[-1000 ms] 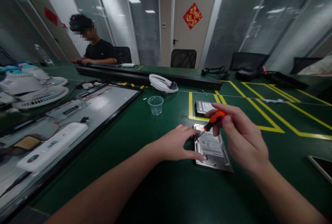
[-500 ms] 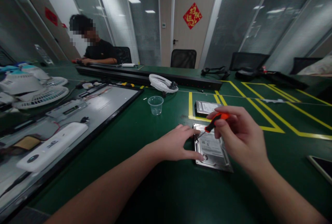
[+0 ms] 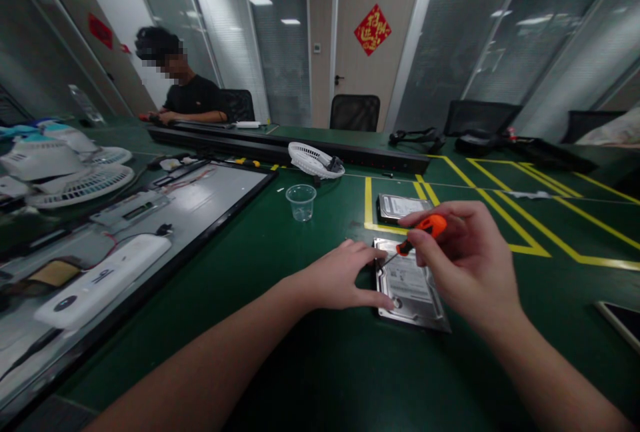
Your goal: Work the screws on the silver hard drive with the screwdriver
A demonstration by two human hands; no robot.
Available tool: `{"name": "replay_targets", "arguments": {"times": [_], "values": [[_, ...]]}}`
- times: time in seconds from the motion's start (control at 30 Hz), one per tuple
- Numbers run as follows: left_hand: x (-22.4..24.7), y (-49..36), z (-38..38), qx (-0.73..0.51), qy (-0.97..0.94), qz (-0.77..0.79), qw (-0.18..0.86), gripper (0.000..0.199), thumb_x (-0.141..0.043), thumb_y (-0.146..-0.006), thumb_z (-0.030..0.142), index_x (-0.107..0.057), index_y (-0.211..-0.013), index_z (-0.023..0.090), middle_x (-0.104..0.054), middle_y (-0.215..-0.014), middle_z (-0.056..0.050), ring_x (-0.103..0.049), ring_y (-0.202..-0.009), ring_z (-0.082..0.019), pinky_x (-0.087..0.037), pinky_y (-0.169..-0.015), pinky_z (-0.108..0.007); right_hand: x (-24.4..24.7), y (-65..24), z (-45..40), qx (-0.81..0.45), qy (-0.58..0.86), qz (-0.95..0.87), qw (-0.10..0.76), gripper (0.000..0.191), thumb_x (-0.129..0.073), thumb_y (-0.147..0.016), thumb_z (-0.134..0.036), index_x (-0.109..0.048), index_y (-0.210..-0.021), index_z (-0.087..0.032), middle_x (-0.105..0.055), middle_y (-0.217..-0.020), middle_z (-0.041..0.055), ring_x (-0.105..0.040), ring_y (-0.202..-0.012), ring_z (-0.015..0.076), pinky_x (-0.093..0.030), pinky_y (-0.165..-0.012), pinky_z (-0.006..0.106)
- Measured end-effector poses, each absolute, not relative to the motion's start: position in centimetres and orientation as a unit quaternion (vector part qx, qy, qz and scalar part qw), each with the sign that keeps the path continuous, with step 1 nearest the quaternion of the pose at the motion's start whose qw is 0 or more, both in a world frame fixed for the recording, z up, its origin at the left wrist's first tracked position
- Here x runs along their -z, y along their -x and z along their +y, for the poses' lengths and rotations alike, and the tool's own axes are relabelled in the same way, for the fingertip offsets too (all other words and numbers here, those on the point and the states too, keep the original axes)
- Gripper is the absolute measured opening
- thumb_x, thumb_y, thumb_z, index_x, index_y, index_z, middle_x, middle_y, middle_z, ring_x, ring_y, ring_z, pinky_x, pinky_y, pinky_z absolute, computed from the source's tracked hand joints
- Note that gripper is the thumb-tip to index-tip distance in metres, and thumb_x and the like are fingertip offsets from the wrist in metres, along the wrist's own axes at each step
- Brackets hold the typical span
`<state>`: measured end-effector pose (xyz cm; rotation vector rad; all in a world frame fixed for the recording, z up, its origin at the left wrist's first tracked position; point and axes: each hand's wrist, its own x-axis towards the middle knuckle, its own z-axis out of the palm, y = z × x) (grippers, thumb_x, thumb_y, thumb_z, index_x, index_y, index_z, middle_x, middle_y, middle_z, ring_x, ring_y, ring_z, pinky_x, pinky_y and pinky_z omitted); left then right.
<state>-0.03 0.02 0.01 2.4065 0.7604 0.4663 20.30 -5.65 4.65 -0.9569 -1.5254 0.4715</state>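
A silver hard drive [image 3: 413, 289] lies flat on the green table in front of me, its label side up. My left hand [image 3: 345, 277] steadies it from the left, the thumb on the near part and the index finger by the far left corner. My right hand [image 3: 465, 259] is closed around the orange and black handle of a screwdriver [image 3: 419, 232]. The thin shaft slants down to the left, its tip at the drive's left edge near my left index finger. Whether the tip sits in a screw is too small to tell. Just beyond lies a second hard drive [image 3: 400, 207], partly behind my right fingers.
A clear plastic cup [image 3: 301, 204] stands beyond my left hand, with a white fan grille part [image 3: 313, 161] behind it. A large opened panel [image 3: 220, 195] with a white power bank-like device [image 3: 105, 282] fills the left. A phone [image 3: 620, 325] lies right. Someone sits opposite.
The screwdriver handle has turned and shifted slightly in my right fingers, with the tip at the same spot. My left hand and the hard drive have stayed in place.
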Motion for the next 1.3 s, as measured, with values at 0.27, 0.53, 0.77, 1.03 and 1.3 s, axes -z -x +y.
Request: {"name": "replay_targets", "arguments": {"times": [0.27,0.53,0.77,1.03,1.3], "values": [[0.13,0.02,0.06,-0.181,-0.899,0.281,0.281,0.087,-0.077,-0.078,0.071,-0.057,-0.147,0.023,-0.062,-0.140,-0.015,-0.055,-0.126,-0.035,-0.047,-0.104,-0.048,-4.44,-20.79,-5.65,-0.199,0.416,-0.688,0.560,0.028,-0.051,-0.107,-0.032,-0.067,-0.131,-0.031,-0.071,-0.110,0.0034,-0.063,-0.067,0.0105,-0.055,-0.062,0.029],[-0.10,0.02,-0.05,-0.178,-0.898,0.284,0.283,0.086,-0.077,-0.078,0.071,-0.057,-0.148,0.025,-0.062,-0.139,-0.014,-0.055,-0.126,-0.035,-0.047,-0.105,-0.048,-4.87,-20.23,-5.74,-0.182,0.429,-0.651,0.599,0.017,-0.070,-0.096,-0.024,-0.066,-0.112,-0.024,-0.072,-0.111,0.0048,-0.064,-0.064,0.0100,-0.051,-0.051,0.025],[0.00,-0.07,-0.02,-0.183,-0.898,0.283,0.281,0.087,-0.078,-0.078,0.071,-0.057,-0.148,0.024,-0.062,-0.139,-0.015,-0.055,-0.127,-0.036,-0.047,-0.105,-0.049,-4.60,-20.45,-5.78,-0.184,0.417,-0.669,0.587,0.026,-0.067,-0.097,-0.024,-0.066,-0.123,-0.028,-0.073,-0.106,0.0034,-0.063,-0.062,0.0111,-0.052,-0.051,0.027],[-0.11,-0.01,-0.04,-0.183,-0.895,0.284,0.289,0.082,-0.078,-0.078,0.070,-0.060,-0.143,0.025,-0.062,-0.139,-0.014,-0.055,-0.127,-0.036,-0.047,-0.105,-0.051,-4.59,-20.65,-5.80,-0.202,0.423,-0.681,0.563,0.033,-0.056,-0.104,-0.029,-0.064,-0.136,-0.031,-0.071,-0.113,0.0049,-0.062,-0.063,0.0113,-0.054,-0.058,0.030],[-0.15,-0.06,-0.04,-0.181,-0.898,0.280,0.287,0.086,-0.078,-0.078,0.071,-0.057,-0.147,0.024,-0.062,-0.141,-0.015,-0.054,-0.128,-0.036,-0.046,-0.107,-0.050,-4.62,-20.22,-5.76,-0.191,0.421,-0.670,0.581,0.027,-0.070,-0.095,-0.022,-0.065,-0.121,-0.027,-0.069,-0.112,0.0046,-0.065,-0.065,0.0114,-0.055,-0.052,0.026]]}}
